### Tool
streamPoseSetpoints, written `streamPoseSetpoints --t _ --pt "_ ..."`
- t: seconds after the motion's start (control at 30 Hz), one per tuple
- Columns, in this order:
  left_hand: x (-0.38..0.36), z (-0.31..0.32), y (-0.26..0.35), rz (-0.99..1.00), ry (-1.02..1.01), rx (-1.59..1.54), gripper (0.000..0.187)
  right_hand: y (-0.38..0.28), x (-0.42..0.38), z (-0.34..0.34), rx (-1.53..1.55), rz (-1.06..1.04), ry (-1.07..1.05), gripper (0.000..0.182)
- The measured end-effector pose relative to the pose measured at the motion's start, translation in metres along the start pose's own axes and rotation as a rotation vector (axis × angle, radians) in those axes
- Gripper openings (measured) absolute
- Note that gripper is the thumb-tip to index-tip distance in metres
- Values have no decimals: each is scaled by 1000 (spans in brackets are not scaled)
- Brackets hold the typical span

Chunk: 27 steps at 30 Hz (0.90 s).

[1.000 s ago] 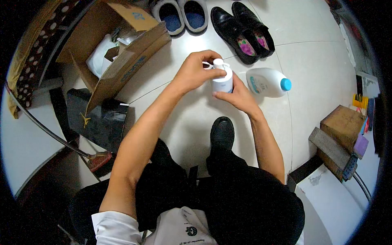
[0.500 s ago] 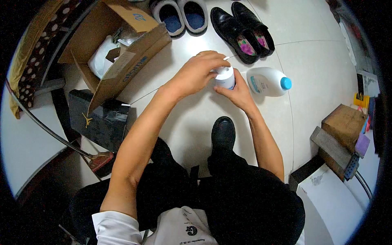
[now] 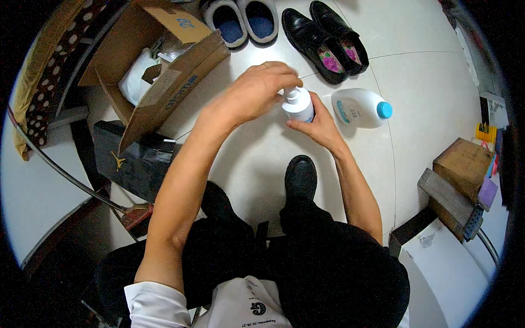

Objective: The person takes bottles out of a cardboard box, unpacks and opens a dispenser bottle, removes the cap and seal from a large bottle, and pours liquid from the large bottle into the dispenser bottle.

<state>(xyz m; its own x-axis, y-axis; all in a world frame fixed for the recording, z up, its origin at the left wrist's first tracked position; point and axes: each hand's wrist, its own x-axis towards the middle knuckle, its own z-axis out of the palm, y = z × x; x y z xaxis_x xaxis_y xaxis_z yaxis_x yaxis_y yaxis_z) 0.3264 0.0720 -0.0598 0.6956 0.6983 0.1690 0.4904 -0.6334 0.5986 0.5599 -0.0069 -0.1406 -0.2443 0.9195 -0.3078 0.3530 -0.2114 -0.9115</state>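
A small white pump bottle (image 3: 298, 107) is held above the floor near the middle of the view. My right hand (image 3: 321, 127) is wrapped round its body from the right, thumb across the front. My left hand (image 3: 262, 90) comes from the left, its fingers closed at the pump top of the bottle; the fingertips partly hide the pump head. Just right of the hands, a larger white bottle with a blue cap (image 3: 358, 108) lies on the floor tiles.
An open cardboard box (image 3: 188, 82) holding white items stands at the upper left, beside a black box (image 3: 131, 161). Grey slippers (image 3: 243, 24) and black shoes (image 3: 322, 41) are at the top. A brown box (image 3: 462, 167) sits at the right.
The small bottle now shows more of its shoulder and pump neck. My left hand has shifted slightly left and up at its top, while my right hand keeps its hold.
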Motion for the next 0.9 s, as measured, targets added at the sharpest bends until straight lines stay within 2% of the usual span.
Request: streamPoseSetpoints --t 0.03,0.13,0.23,0.33,0.43,0.53,0.63,0.73,0.9 --pt "1 -1 1 -46 -74 -49 44 0 1 0 5 -1 -6 89" --pt "11 -16 30 -467 -307 6 39 -7 -1 0 17 27 -27 87" --pt "16 -21 38 -580 -341 37 45 -1 1 1 31 15 -27 88" --pt "1 -9 24 -315 -120 -83 48 4 1 2 42 12 -23 89" --pt "-8 4 8 -161 -122 -294 53 2 1 1 36 33 -36 89" --pt "-10 14 -4 -140 -105 -316 52 -2 -1 -1 64 55 -68 90" --pt "-9 12 -6 -221 -174 -381 42 2 -2 0 128 57 -125 91" --pt "-6 9 -1 -291 -129 -211 36 4 -2 3 131 21 -119 91" --pt "-1 11 4 -427 24 19 52 -2 1 8 -6 -1 -7 88"
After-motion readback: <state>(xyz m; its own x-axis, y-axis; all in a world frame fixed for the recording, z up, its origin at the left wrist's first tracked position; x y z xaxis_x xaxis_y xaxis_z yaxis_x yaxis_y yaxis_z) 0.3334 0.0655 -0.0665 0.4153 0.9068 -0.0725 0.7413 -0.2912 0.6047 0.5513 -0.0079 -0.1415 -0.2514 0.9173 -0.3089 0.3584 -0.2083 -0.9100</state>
